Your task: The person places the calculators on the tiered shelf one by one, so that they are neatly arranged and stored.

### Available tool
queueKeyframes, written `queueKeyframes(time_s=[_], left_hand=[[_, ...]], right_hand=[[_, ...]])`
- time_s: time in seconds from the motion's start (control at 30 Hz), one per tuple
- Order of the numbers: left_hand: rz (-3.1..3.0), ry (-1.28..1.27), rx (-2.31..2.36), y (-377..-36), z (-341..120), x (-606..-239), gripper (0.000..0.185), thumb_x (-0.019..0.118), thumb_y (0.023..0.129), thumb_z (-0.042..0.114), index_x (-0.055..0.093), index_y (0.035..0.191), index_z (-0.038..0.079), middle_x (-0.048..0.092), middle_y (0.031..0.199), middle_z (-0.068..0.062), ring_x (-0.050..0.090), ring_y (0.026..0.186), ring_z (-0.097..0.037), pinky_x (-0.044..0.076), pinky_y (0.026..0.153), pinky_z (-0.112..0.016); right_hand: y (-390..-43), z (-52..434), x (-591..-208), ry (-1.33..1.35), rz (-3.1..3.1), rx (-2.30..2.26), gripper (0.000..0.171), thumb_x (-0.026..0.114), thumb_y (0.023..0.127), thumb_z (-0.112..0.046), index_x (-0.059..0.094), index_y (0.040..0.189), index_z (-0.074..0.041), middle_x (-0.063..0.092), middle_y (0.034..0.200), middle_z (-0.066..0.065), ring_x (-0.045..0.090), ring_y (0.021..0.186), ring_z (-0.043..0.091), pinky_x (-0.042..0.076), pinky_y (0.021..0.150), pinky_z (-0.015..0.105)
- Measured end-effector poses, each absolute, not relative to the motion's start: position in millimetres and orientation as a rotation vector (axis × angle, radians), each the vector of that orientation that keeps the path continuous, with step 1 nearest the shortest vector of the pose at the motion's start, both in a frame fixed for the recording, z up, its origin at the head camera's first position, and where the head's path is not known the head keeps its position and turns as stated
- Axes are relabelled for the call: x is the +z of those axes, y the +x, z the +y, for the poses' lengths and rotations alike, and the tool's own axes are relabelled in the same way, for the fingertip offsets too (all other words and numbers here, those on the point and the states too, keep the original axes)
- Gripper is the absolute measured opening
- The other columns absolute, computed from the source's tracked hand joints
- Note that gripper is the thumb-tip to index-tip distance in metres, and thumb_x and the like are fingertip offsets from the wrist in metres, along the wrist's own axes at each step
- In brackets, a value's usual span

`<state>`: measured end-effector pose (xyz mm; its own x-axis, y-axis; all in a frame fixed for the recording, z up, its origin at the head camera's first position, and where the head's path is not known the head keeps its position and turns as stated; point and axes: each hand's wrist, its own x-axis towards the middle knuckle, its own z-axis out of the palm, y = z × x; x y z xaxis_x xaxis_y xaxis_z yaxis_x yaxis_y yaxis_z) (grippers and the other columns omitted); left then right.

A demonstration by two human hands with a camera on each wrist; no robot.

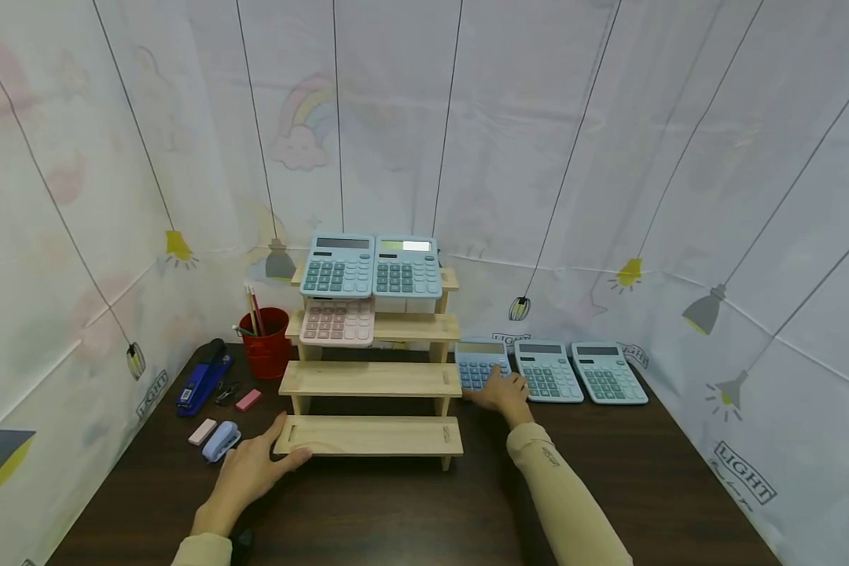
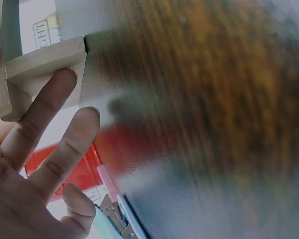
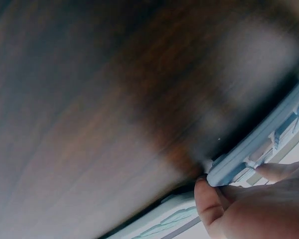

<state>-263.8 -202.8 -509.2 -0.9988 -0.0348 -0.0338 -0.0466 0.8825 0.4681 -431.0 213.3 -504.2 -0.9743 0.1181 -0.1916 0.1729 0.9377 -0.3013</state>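
Observation:
My left hand [image 1: 248,472] is at the left end of the lowest shelf of a wooden step rack [image 1: 368,435], thumb and forefinger spread at its edges. Its other fingers stretch out fairly straight beside the rack's side [image 2: 45,59] in the left wrist view. To the right of the rack, my right hand [image 1: 501,393] holds a blue calculator [image 1: 477,369] by its lower part. In the right wrist view the fingers lie at that calculator's edge [image 3: 239,162]. Two light blue calculators [image 1: 548,381] [image 1: 608,373] lie to its right.
Two light blue calculators [image 1: 337,267] [image 1: 406,269] lean on the top shelf; a pink one [image 1: 337,324] is below. Left of the rack are a red pencil cup [image 1: 265,354], a large blue stapler [image 1: 202,381], a small stapler [image 1: 221,442] and erasers [image 1: 248,400] [image 1: 202,431].

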Motion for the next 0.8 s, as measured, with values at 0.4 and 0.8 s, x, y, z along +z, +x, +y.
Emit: queueKeyframes(time_s=[0.4, 0.8], left_hand=[[3.042, -0.054, 0.749, -264.1, -205.0, -513.9, 0.106, 0.054, 0.083, 0.081, 0.033, 0.157, 0.008, 0.055, 0.142, -0.031, 0.062, 0.117, -0.050, 0.043, 0.092, -0.068], [3.031, -0.057, 0.767, -263.6, -204.8, -514.4, 0.106, 0.054, 0.084, 0.080, 0.032, 0.158, 0.008, 0.053, 0.144, -0.030, 0.060, 0.121, -0.050, 0.042, 0.094, -0.069]], right_hand=[[-428.5, 210.2, -506.0, 0.244, 2.971, -0.479, 0.110, 0.063, 0.086, -0.066, 0.019, 0.158, 0.004, 0.020, 0.154, 0.044, 0.019, 0.144, 0.061, 0.023, 0.117, 0.069], [-424.2, 214.7, -503.6, 0.216, 2.993, -0.485, 0.109, 0.064, 0.085, -0.066, 0.024, 0.156, 0.005, 0.021, 0.152, 0.046, 0.018, 0.143, 0.064, 0.024, 0.114, 0.072]])
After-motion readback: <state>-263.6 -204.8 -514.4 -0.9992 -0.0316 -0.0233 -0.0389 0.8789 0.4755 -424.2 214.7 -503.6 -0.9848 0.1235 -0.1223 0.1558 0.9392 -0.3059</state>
